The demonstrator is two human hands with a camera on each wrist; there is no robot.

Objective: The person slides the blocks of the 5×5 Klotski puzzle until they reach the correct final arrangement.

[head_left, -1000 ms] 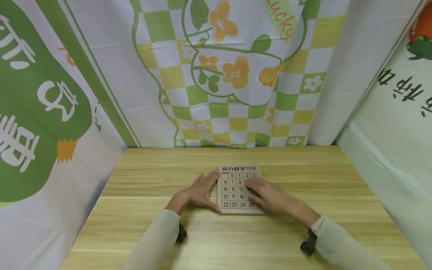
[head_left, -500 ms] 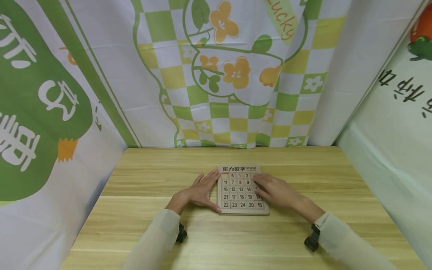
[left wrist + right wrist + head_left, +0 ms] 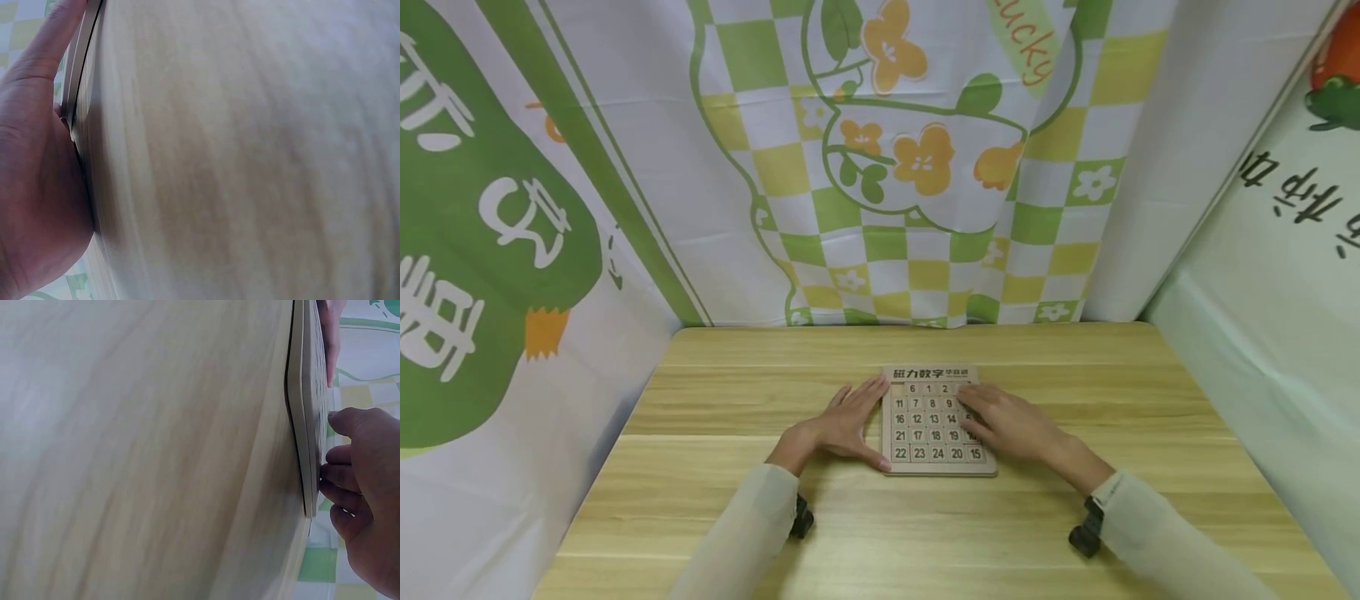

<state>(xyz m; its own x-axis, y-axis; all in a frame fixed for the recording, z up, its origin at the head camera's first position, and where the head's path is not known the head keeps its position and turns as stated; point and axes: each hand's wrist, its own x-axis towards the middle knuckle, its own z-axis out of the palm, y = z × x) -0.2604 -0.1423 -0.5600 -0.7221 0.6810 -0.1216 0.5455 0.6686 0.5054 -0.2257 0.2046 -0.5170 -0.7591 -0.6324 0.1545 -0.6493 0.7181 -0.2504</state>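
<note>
A wooden number sliding puzzle (image 3: 936,469) lies flat on the table, with rows of numbered tiles and a vacant slot (image 3: 898,389) at its top left. My left hand (image 3: 844,427) touches its left edge, thumb and fingers spread between the upper and lower corners. Over the right column rests my right hand (image 3: 1009,425), its fingertips on the tiles there, partly covering them. The right wrist view has the puzzle's side edge (image 3: 306,437) beside the bent fingers of my right hand (image 3: 369,487). In the left wrist view, my left hand (image 3: 37,162) presses along the puzzle's edge.
The wood-grain table (image 3: 880,533) extends around the puzzle. Behind it hangs a green and yellow checked curtain (image 3: 895,250). Printed cloths flank the table on the left (image 3: 572,392) and right (image 3: 1240,333). Each wrist carries a small black camera.
My right hand has shifted right, from the middle-right tiles to the rightmost column, uncovering tiles 9, 14, 19 and 15. It has barely moved since half a second ago. My left hand stays put.
</note>
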